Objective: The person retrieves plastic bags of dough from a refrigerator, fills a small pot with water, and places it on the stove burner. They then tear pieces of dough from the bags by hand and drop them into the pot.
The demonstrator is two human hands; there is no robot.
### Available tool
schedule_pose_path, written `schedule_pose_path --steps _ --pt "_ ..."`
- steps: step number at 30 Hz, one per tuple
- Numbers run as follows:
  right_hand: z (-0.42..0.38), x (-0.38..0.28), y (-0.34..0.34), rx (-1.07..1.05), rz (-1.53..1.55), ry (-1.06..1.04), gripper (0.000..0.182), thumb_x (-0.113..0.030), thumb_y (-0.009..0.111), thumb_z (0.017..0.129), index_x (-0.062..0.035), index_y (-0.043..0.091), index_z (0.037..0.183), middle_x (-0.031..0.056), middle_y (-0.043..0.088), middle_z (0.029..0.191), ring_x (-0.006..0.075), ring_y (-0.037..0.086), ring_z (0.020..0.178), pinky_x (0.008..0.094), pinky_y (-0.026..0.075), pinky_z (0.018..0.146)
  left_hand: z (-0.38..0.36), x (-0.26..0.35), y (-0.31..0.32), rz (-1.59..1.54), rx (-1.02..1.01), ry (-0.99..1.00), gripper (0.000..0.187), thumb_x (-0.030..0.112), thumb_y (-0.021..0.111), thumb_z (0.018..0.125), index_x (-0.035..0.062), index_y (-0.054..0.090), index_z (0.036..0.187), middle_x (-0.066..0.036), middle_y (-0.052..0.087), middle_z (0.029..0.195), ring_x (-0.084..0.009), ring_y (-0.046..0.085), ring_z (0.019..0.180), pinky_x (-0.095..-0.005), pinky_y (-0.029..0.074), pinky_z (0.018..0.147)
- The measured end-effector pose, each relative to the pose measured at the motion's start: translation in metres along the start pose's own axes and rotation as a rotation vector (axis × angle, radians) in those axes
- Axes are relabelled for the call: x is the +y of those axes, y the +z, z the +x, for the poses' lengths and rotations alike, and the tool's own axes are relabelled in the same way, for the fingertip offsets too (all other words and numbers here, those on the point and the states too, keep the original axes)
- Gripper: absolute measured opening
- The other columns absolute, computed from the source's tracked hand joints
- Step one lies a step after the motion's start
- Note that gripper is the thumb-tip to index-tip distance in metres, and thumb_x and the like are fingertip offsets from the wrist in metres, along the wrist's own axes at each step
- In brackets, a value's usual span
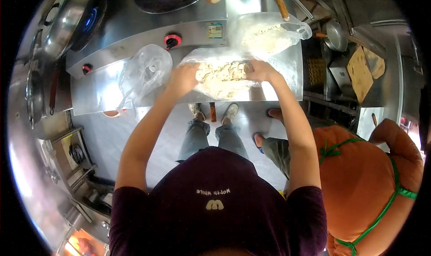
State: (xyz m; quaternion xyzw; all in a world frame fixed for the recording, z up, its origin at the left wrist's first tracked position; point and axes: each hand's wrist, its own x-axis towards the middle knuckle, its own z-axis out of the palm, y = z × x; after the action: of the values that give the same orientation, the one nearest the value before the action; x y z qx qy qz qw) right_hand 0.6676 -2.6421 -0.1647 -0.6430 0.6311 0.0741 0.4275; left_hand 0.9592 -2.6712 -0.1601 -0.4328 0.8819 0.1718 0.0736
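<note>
A clear plastic bag (226, 92) lies opened out on the steel counter, with pale, lumpy dough-like pieces (222, 72) heaped in it. My left hand (183, 78) is closed on the bag's left side, slightly blurred, its fingertips against the pieces. At the right end, my right hand (261, 71) has its fingers curled on the plastic beside the heap. A second plastic bag (265, 38) of similar pale food sits behind my right hand. Left of my left hand is a crumpled clear bag (148, 69).
Behind the counter (92, 94) is a stove with red-ringed knobs (172, 41) and lit blue flames under pans. A wok (72, 22) stands at left; wooden handles (282, 8) jut out at the back. A co-worker in an orange top (359, 179) stands close at my right.
</note>
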Motion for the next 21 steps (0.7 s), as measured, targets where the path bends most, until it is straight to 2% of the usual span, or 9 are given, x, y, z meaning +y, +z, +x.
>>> schedule_pose_path --steps 3,5,6,8,10,13,15,18,21 --pt "-0.018 -0.010 0.027 0.319 -0.323 -0.166 0.030 -0.012 0.053 0.075 0.0014 0.053 0.101 0.0171 0.061 0.087 0.0271 0.060 0.084 0.0329 0.049 0.072 -0.026 0.034 0.014 0.265 0.208 0.052 0.041 0.005 0.060 0.070 0.0048 0.053 0.111 -0.012 0.055 0.107 -0.0267 0.050 0.105 -0.0333 0.047 0.080" --pt "-0.009 -0.016 0.044 0.670 -0.499 -0.390 0.024 -0.004 0.048 0.074 -0.0006 0.056 0.097 0.0120 0.061 0.083 0.0223 0.060 0.085 0.0281 0.050 0.066 -0.019 0.041 0.008 0.061 0.217 0.142 0.039 0.001 0.057 0.071 0.0050 0.054 0.109 -0.011 0.054 0.107 -0.0283 0.050 0.103 -0.0334 0.047 0.081" --pt "-0.018 -0.039 0.033 0.495 -0.592 -0.279 0.024 -0.005 0.048 0.073 -0.0009 0.056 0.095 0.0112 0.059 0.087 0.0228 0.058 0.089 0.0289 0.051 0.065 -0.018 0.043 0.006 -0.042 0.218 0.188 0.038 -0.001 0.056 0.071 0.0051 0.054 0.108 -0.011 0.054 0.106 -0.0292 0.051 0.102 -0.0334 0.046 0.082" --pt "-0.013 -0.054 0.034 0.578 -0.485 -0.489 0.023 -0.009 0.050 0.075 -0.0045 0.057 0.097 0.0105 0.060 0.091 0.0249 0.058 0.091 0.0337 0.050 0.068 -0.006 0.040 0.005 -0.090 0.242 0.214 0.037 0.007 0.060 0.072 0.0054 0.054 0.109 -0.012 0.054 0.106 -0.0311 0.051 0.101 -0.0368 0.046 0.083" --pt "0.004 -0.043 0.043 0.502 -0.313 -0.357 0.019 -0.013 0.051 0.077 -0.0085 0.059 0.093 0.0106 0.061 0.089 0.0263 0.059 0.088 0.0364 0.049 0.071 0.000 0.038 0.007 -0.159 0.267 0.171 0.038 0.013 0.062 0.073 0.0051 0.053 0.109 -0.013 0.055 0.104 -0.0318 0.051 0.100 -0.0385 0.045 0.083" --pt "0.012 -0.033 0.039 0.360 -0.238 -0.217 0.015 -0.018 0.052 0.080 -0.0133 0.062 0.089 0.0111 0.063 0.086 0.0288 0.059 0.085 0.0399 0.046 0.075 0.004 0.025 0.018 -0.094 -0.157 -0.214 0.043 0.025 0.064 0.074 0.0054 0.052 0.111 -0.015 0.056 0.103 -0.0335 0.052 0.099 -0.0409 0.044 0.082" --pt "0.008 -0.029 0.037 0.329 -0.217 -0.155 0.013 -0.018 0.051 0.080 -0.0150 0.063 0.083 0.0125 0.063 0.085 0.0298 0.059 0.085 0.0405 0.045 0.077 -0.001 0.026 0.016 -0.188 -0.162 -0.209 0.044 0.027 0.063 0.075 0.0065 0.051 0.111 -0.017 0.056 0.103 -0.0350 0.052 0.098 -0.0416 0.045 0.081" --pt "0.007 -0.036 0.034 0.215 -0.194 -0.111 0.016 -0.017 0.051 0.080 -0.0149 0.063 0.091 0.0120 0.063 0.087 0.0292 0.058 0.088 0.0403 0.044 0.080 -0.002 0.036 0.023 -0.212 -0.107 -0.186 0.042 0.027 0.062 0.075 0.0086 0.051 0.110 -0.018 0.055 0.102 -0.0359 0.053 0.098 -0.0431 0.045 0.079" --pt "0.011 -0.026 0.051 0.525 -0.257 -0.284 0.023 -0.015 0.049 0.081 -0.0137 0.060 0.101 0.0113 0.063 0.091 0.0277 0.057 0.093 0.0397 0.044 0.082 0.003 0.034 0.031 -0.177 -0.013 -0.163 0.039 0.025 0.061 0.075 0.0098 0.051 0.110 -0.018 0.055 0.102 -0.0359 0.052 0.097 -0.0436 0.045 0.079"
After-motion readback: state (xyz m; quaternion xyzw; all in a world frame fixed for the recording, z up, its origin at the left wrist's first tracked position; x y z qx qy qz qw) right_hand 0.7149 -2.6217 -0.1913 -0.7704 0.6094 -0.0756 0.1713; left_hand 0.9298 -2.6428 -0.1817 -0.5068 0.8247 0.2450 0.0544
